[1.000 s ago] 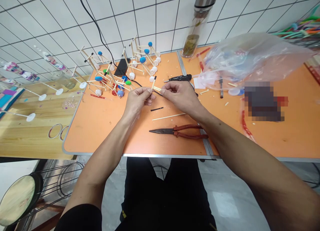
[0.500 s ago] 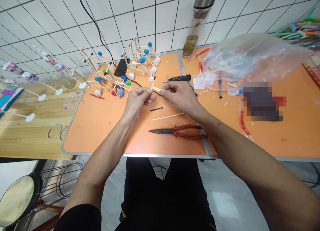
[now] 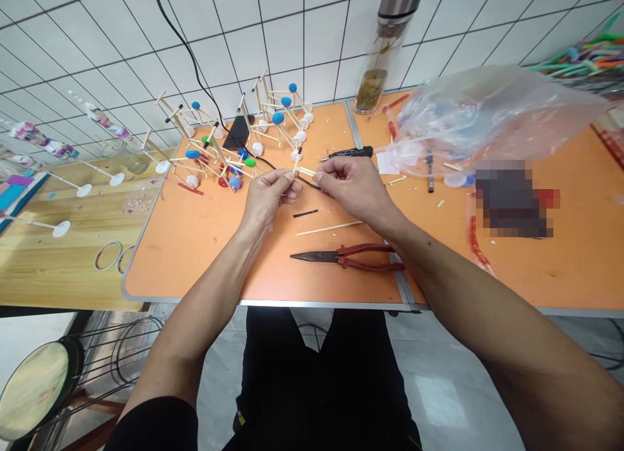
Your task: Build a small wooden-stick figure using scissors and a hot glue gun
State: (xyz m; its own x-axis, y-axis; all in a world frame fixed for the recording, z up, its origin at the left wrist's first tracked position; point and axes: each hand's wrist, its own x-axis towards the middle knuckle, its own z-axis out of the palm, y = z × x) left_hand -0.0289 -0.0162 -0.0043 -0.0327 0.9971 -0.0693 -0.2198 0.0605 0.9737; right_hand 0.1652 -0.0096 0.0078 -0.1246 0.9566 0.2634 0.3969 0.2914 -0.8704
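Over the orange table (image 3: 195, 256), my left hand (image 3: 273, 194) pinches a short wooden stick (image 3: 296, 160) with a black tip, held upright. My right hand (image 3: 348, 181) has its thumb and fingers closed on pale wooden sticks (image 3: 307, 172) that point left towards the upright one. The ends come together between the hands; whether they are joined I cannot tell. Below the hands lie a small black strip (image 3: 305, 213) and a loose thin stick (image 3: 329, 229). Nearer the front edge are long-nose pliers (image 3: 316, 257) with red handles, jaws to the left.
Several stick models with bottle-cap wheels (image 3: 277, 118) stand at the back left by a black phone (image 3: 238, 132). A black tool (image 3: 348, 153) lies behind my right hand. Further right are a glass tea bottle (image 3: 373, 80), a clear plastic bag (image 3: 487, 113) and a blurred-out dark object (image 3: 509, 201).
The upright stick in my left hand has shifted slightly left. My right hand has moved a touch to the right, and more of the sticks between the hands shows.
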